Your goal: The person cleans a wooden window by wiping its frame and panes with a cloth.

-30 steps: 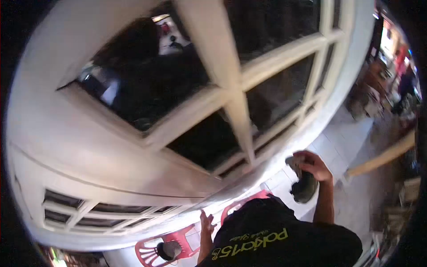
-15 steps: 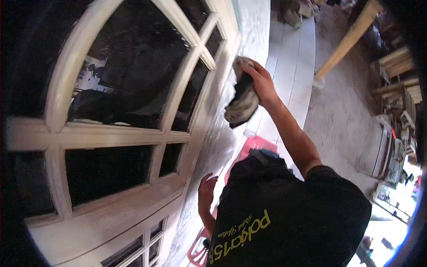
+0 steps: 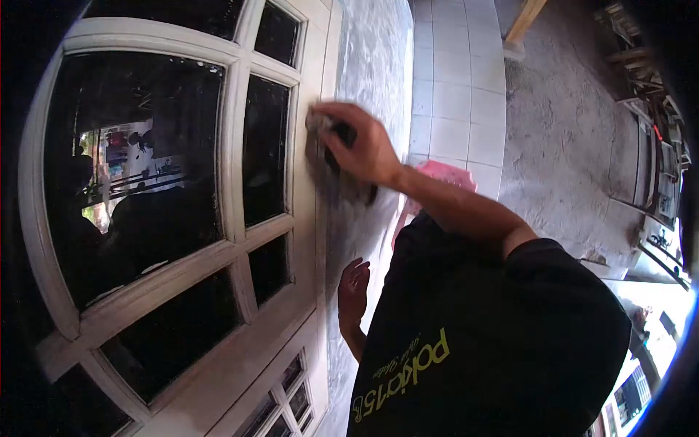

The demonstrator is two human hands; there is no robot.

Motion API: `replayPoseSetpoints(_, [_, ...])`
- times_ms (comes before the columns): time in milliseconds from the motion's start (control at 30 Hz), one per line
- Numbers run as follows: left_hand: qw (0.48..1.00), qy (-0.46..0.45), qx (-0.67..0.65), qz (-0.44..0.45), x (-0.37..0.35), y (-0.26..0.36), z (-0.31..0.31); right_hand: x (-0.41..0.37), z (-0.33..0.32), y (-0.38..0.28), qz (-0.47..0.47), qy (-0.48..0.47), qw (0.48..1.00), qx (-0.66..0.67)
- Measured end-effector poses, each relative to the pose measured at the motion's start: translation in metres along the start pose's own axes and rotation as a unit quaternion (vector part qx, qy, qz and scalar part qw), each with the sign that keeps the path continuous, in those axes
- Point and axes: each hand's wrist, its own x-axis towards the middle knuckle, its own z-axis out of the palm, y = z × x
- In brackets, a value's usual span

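My right hand [image 3: 362,149] is closed around a dark grey, crumpled cloth [image 3: 317,125], blurred by motion. The cloth is at the outer edge of a white wooden frame [image 3: 309,171] with dark glass panes, beside a patchy grey-white wall [image 3: 368,54]. Lower down, near the wall, my left hand [image 3: 352,295] hangs with loosely bent fingers and holds nothing visible. Its palm is partly in shadow.
A pink plastic chair [image 3: 445,173] stands behind my right forearm. White floor tiles [image 3: 451,95] run along the wall, bordered by rough grey ground [image 3: 553,138]. A wooden post [image 3: 526,20] rises at the top; stacked wood and clutter line the far right.
My right hand has carried the cloth leftward, from over the wall to the frame's edge. My left hand has shifted slightly right, and the whole view has turned.
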Motion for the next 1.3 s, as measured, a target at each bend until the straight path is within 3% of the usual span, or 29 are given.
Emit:
replayPoseSetpoints(167, [0.999, 0.029, -0.022, -0.027, -0.008, -0.018, -0.006, 0.026, -0.002, 0.002, 0.035, 0.012, 0.997, -0.062])
replayPoseSetpoints(267, [0.998, 0.046, -0.041, -0.026, -0.007, -0.026, -0.006, -0.009, 0.008, -0.011, 0.086, -0.006, 0.996, -0.028])
replayPoseSetpoints(367, [0.999, 0.001, 0.044, 0.023, 0.008, -0.025, -0.015, -0.039, 0.017, -0.019, 0.087, -0.001, 0.995, 0.043])
replayPoseSetpoints(467, [0.996, -0.004, 0.013, 0.091, 0.016, 0.006, -0.005, -0.026, 0.009, -0.015, 0.135, -0.022, 0.988, 0.075])
replayPoseSetpoints(500, [0.994, -0.010, -0.009, 0.107, 0.019, 0.019, 0.000, -0.015, 0.010, -0.012, 0.107, 0.003, 0.992, 0.064])
replayPoseSetpoints(533, [0.992, -0.021, -0.048, 0.111, 0.021, 0.032, 0.007, -0.006, 0.009, -0.011, 0.166, 0.008, 0.983, 0.082])
replayPoseSetpoints(600, [0.989, -0.030, -0.086, 0.119, 0.027, 0.048, 0.019, 0.012, 0.014, 0.004, 0.182, 0.029, 0.978, 0.102])
replayPoseSetpoints(700, [0.990, -0.032, -0.059, 0.121, 0.034, 0.062, 0.031, 0.003, 0.016, -0.002, 0.187, 0.012, 0.977, 0.097])
replayPoseSetpoints(767, [0.988, -0.016, -0.094, 0.119, 0.040, 0.034, 0.033, -0.016, 0.015, -0.019, 0.191, -0.001, 0.978, 0.087])
replayPoseSetpoints(800, [0.987, -0.011, -0.109, 0.119, 0.046, 0.017, 0.034, -0.033, 0.020, -0.022, 0.159, 0.000, 0.987, 0.016])
replayPoseSetpoints(867, [0.987, -0.048, -0.139, 0.064, 0.054, 0.011, 0.025, -0.060, 0.019, -0.030, 0.127, -0.041, 0.990, 0.039])
replayPoseSetpoints(933, [0.979, -0.012, -0.186, 0.082, 0.043, 0.020, 0.027, -0.058, 0.016, -0.026, 0.112, -0.052, 0.992, 0.039])
replayPoseSetpoints(1067, [0.961, -0.042, -0.268, 0.054, 0.035, 0.047, 0.022, -0.027, 0.012, -0.013, 0.105, -0.035, 0.993, 0.037])
replayPoseSetpoints(1100, [0.954, -0.033, -0.293, 0.050, 0.037, 0.052, 0.022, -0.018, 0.012, -0.011, 0.178, -0.047, 0.981, 0.059])
replayPoseSetpoints(1200, [0.973, 0.012, -0.217, 0.077, 0.037, 0.062, 0.025, -0.018, 0.015, -0.008, 0.194, -0.049, 0.977, 0.076])
replayPoseSetpoints(1300, [0.969, 0.006, -0.230, 0.089, 0.032, 0.047, 0.017, -0.040, 0.014, -0.029, 0.198, -0.078, 0.975, 0.060])
